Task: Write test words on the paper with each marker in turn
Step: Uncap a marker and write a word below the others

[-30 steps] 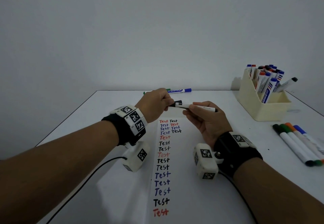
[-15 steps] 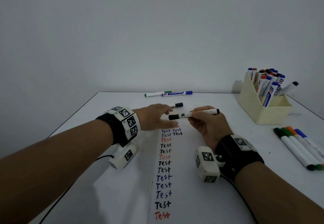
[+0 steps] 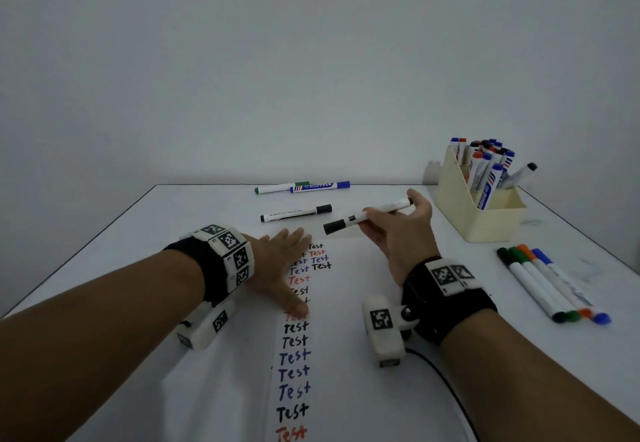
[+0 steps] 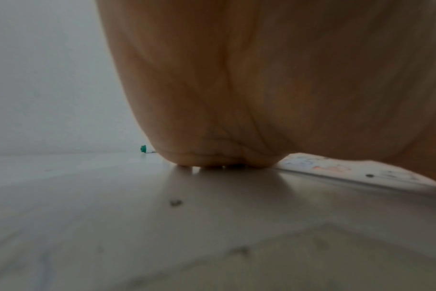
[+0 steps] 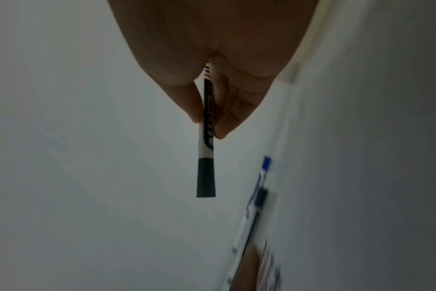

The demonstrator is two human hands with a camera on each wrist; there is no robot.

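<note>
Near the middle of the head view, the right hand (image 3: 403, 233) held a black marker (image 3: 367, 215) off the table (image 3: 173, 233), its thumb and fingers pinching the white barrel. The black cap end stuck out to the left of the grip, past the fingertips, and the other end poked out to the right above the palm. In the right wrist view the same marker (image 5: 206, 141) ran down from the pinching fingers (image 5: 224, 126), with the cap hanging free below them. The left hand (image 3: 280, 268) lay flat with spread fingers, pressing the left edge of the paper (image 3: 346, 320), which stretched down the centre of the frame and carried a column of "Test" words in black, blue and red. A second black marker (image 3: 296, 213) lay on the table just above the left hand, apart from both hands. At the right of the frame stood a cream box (image 3: 485, 220) full of markers.
</note>
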